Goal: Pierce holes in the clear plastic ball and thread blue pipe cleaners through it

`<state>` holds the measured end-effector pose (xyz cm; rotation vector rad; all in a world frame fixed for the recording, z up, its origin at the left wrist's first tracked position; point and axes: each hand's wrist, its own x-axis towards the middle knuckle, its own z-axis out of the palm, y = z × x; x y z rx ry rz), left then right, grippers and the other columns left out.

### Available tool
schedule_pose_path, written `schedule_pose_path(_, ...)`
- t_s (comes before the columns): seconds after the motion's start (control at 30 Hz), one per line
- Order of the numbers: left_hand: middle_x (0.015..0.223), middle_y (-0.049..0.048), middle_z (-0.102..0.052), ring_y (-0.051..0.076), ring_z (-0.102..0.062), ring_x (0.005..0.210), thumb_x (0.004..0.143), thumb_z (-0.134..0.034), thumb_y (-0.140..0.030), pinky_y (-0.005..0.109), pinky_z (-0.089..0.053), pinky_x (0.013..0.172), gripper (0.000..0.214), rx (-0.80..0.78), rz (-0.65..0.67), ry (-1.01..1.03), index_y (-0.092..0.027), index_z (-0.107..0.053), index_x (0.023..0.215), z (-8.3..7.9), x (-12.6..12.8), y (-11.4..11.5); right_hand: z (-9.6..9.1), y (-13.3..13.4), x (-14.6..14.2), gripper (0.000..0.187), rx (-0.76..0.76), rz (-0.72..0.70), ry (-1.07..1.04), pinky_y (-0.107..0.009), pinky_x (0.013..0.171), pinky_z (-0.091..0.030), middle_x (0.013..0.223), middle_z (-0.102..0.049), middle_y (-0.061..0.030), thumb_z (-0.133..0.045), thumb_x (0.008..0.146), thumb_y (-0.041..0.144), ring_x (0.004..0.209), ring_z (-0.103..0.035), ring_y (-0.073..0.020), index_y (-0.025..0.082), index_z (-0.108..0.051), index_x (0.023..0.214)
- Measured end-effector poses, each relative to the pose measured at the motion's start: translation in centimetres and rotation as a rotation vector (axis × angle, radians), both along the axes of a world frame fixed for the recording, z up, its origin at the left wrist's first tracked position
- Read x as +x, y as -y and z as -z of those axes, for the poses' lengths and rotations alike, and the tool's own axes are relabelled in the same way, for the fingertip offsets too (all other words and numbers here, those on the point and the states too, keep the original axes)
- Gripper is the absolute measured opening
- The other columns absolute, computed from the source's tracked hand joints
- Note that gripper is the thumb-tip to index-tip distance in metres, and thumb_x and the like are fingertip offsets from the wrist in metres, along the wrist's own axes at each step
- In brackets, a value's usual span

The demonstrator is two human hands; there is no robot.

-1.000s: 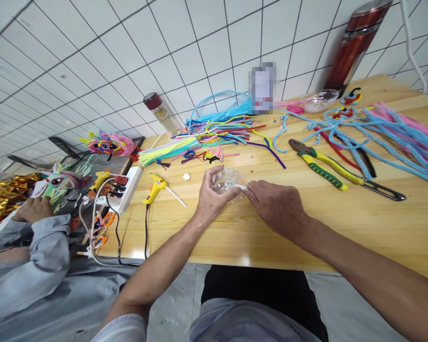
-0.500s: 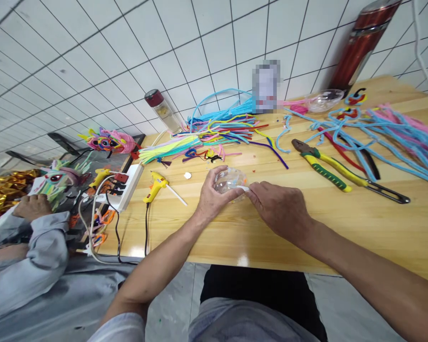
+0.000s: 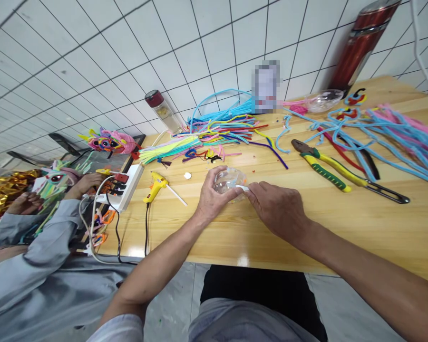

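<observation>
The left hand (image 3: 211, 194) is cupping the clear shell (image 3: 231, 177) from its left; the right hand (image 3: 278, 203) is pinching a white piece (image 3: 243, 188) at the shell's right edge.

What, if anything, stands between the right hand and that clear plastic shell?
Only the left thumb and a white piece show between the right hand and the clear plastic shell, at its right edge.

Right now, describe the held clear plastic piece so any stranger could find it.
Look midway along the wooden table. The wearer's left hand curls around the clear plastic piece while the right hand pinches something white at its edge. Unlike the clear shell beside the red flask, it is held.
</observation>
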<state>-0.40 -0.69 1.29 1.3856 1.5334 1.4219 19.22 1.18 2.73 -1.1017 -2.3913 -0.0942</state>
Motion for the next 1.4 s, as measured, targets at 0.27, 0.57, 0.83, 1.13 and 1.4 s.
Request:
schedule_pose_path(0.27, 0.129, 0.0101, -0.067, 0.028, -0.067, 0.118, 0.062, -0.092, -0.055, 0.040, -0.054, 0.103, 0.076, -0.037, 0.053, -0.018, -0.022, -0.062, 0.123, -0.1, -0.7, -0.2, 0.0, 0.0, 0.0, 0.048, 0.020, -0.011, -0.003, -0.030, 0.056, -0.016, 0.069, -0.068, -0.0039, -0.035, 0.111, 0.040, 0.055, -0.052, -0.0139, 0.018, -0.071, 0.088)
schedule_pose_path(0.57, 0.130, 0.0098, -0.068, 0.028, -0.066, 0.121, 0.069, -0.090, -0.050, 0.040, -0.054, 0.104, 0.068, 0.010, 0.030, -0.052, -0.023, -0.063, 0.125, 0.1, -0.5, 0.2, 0.1, 0.1, -0.3, 0.050, 0.046, -0.005, -0.011, -0.030, 0.055, -0.016, 0.068, -0.068, -0.0032, -0.035, 0.112, 0.041, 0.054, -0.053, -0.0137, 0.017, -0.071, 0.086)
schedule_pose_path(0.83, 0.127, 0.0097, -0.068, 0.026, -0.067, 0.118, 0.066, -0.091, -0.054, 0.040, -0.056, 0.102, 0.073, 0.034, -0.002, -0.024, -0.022, -0.061, 0.124, 0.4, -0.1, 0.1, -0.5, 0.0, 0.1, 0.049, -0.011, -0.017, 0.013, -0.030, 0.055, -0.015, 0.070, -0.069, -0.0040, -0.033, 0.112, 0.039, 0.054, -0.054, -0.0142, 0.018, -0.070, 0.088)
schedule_pose_path(1.13, 0.128, 0.0097, -0.066, 0.027, -0.066, 0.121, 0.068, -0.088, -0.061, 0.041, -0.056, 0.103, 0.072, 0.067, -0.048, -0.088, -0.024, -0.060, 0.122, 0.1, 0.3, 0.2, -0.7, 0.5, -0.3, 0.049, -0.070, 0.054, 0.051, -0.030, 0.056, -0.016, 0.071, -0.069, -0.0059, -0.033, 0.111, 0.040, 0.055, -0.054, -0.0144, 0.017, -0.069, 0.088)
schedule_pose_path(1.4, 0.129, 0.0101, -0.066, 0.026, -0.066, 0.119, 0.071, -0.087, -0.057, 0.038, -0.056, 0.101, 0.068, 0.033, -0.044, -0.027, -0.022, -0.060, 0.123, 0.1, 0.8, 0.5, -0.8, 0.3, -0.4, 0.053, -0.093, 0.047, 0.001, -0.030, 0.055, -0.017, 0.071, -0.069, -0.0066, -0.028, 0.112, 0.041, 0.057, -0.057, -0.0153, 0.017, -0.068, 0.087)
